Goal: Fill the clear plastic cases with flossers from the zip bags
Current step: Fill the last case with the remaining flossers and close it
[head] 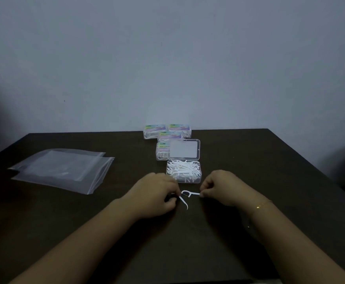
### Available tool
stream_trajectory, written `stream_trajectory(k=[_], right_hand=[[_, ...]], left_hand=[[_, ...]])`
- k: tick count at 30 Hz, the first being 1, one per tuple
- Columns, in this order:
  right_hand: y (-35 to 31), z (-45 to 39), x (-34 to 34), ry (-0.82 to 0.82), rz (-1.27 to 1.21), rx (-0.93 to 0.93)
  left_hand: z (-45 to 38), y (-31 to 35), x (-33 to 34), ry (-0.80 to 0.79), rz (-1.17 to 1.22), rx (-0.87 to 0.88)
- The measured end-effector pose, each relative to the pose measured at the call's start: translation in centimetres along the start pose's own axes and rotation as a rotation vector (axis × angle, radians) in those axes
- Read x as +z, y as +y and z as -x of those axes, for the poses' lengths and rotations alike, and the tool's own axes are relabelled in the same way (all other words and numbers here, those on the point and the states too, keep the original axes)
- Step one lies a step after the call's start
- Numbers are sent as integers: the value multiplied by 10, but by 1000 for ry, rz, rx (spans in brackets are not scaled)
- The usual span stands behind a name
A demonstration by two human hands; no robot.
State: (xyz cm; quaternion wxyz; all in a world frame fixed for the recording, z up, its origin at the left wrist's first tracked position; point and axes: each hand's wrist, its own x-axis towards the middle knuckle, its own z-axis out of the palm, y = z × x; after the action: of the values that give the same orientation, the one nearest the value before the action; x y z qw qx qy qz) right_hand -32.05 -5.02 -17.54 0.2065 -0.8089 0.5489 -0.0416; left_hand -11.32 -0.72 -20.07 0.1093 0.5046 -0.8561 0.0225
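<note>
L hand [157, 193] and R hand [218, 187] each pinch a flosser [190, 194] at 6 o'clock of open case [183, 173]; zip bags [65, 171] at 9 o'clock on bench [269, 171]

An open clear plastic case [183, 173], heaped with white flossers, sits mid-table with its lid [184, 149] raised behind it. Four closed, labelled cases [167, 134] cluster just beyond; two flat zip bags [65, 169] overlap at left. Two loose flossers [188, 196] lie before the open case.
</note>
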Motion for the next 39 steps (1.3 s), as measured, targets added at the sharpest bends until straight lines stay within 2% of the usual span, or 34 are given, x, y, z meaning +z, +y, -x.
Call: stream_trajectory(k=[5,8,12,18,24,28,34,39], right_hand=[[-3,0,-8,-67,51,42],[-7,-2,-11,-107,65,29],[-8,-5,-13,-171,73,-11],[-13,-19,-37,-57,108,-96],[-32,-50,-49,7,292,-129],[-37,-66,-45,5,357,-126],[-22,-68,-49,103,179,-71],[-6,-54,-53,144,42,-40]], left_hand=[[-11,0,-19,-252,-54,-96],[-20,-1,-28,-433,27,-201],[-27,-3,-36,-529,121,-246],[-28,-5,-35,-531,124,-250],[-31,-9,-42,-426,159,-257],[-44,-14,-58,-336,101,-240],[-69,-13,-72,-235,-135,-195],[-89,-5,-65,-268,-248,-124]])
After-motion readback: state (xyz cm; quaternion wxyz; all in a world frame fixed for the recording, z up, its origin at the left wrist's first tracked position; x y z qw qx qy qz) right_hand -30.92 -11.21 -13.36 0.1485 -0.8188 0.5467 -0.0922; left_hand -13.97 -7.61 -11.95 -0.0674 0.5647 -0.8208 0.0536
